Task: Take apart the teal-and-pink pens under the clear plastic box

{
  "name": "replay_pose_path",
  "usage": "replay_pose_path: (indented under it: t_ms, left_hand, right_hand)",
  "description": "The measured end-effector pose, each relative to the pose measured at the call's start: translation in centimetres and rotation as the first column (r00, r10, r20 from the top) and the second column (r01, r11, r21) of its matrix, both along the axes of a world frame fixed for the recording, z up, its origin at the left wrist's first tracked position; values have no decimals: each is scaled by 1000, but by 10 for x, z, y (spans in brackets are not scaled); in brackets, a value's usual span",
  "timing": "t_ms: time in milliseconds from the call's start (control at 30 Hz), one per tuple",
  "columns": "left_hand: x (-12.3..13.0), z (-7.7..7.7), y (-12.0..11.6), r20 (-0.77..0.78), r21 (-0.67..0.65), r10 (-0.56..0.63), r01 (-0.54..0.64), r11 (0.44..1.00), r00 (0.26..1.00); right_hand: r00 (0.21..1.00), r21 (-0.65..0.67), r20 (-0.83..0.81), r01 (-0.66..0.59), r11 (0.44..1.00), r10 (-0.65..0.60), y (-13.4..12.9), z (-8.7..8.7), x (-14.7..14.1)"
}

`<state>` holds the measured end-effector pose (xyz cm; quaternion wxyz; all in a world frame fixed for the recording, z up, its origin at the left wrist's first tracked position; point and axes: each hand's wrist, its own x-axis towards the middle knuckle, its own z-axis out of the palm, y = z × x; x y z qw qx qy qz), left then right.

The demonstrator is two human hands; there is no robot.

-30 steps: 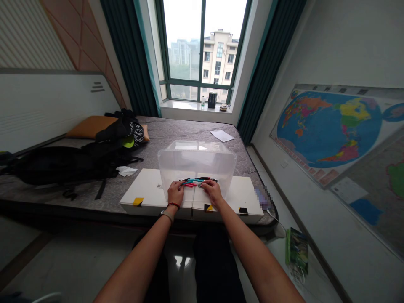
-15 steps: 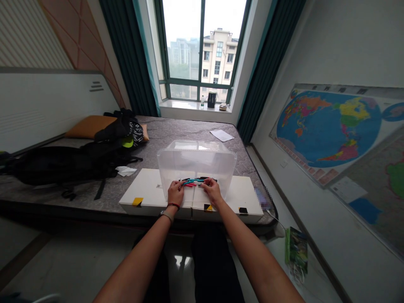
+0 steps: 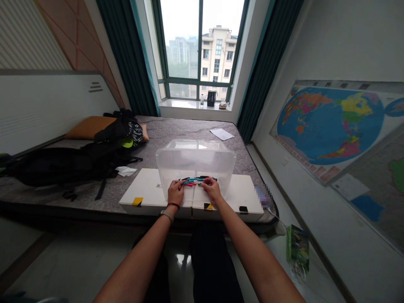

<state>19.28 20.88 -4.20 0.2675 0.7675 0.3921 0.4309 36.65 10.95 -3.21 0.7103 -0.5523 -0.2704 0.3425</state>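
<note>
While outstretched — 2 hands (image 3: 175,192) (image 3: 213,190) on pens (image 3: 195,181)

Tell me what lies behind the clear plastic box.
Grey quilted mattress shows through the clear plastic box, with a white paper sheet beyond. The coloured sticks, left hand and right hand hide what is behind them.

Slim red, teal and black rods (image 3: 194,181) form a mixed bunch above flat white boards (image 3: 151,185) marked with yellow-and-black tape (image 3: 137,201); the grey mattress (image 3: 176,130) has a mottled quilted pattern, a black-and-white zebra-striped cloth (image 3: 136,134) sits on it, and dark teal curtains (image 3: 126,54) frame the window
</note>
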Motion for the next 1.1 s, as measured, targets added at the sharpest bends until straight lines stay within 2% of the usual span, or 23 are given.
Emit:
replay_pose_path:
  t_ms: [267, 467, 767, 1100]
  left_hand:
    - [0, -2, -1, -11, 10, 10, -10, 1000, 1000]
    - [0, 2, -4, -42, 23, -27, 28, 999, 999]
    - [0, -2, -2, -35, 15, -74, 75, 997, 997]
    - [1, -1, -4, -42, 46, -67, 69, 997, 997]
  right_hand:
    - [999, -13, 43, -13, 1000, 13, 0, -2, 1]
    - [995, 21, 86, -44, 999, 42, -1, 1, -2]
    - [969, -46, 224, -94, 994, 102, 0, 4, -6]
    - [952, -126, 266, -120, 985, 150, 4, 9, -14]
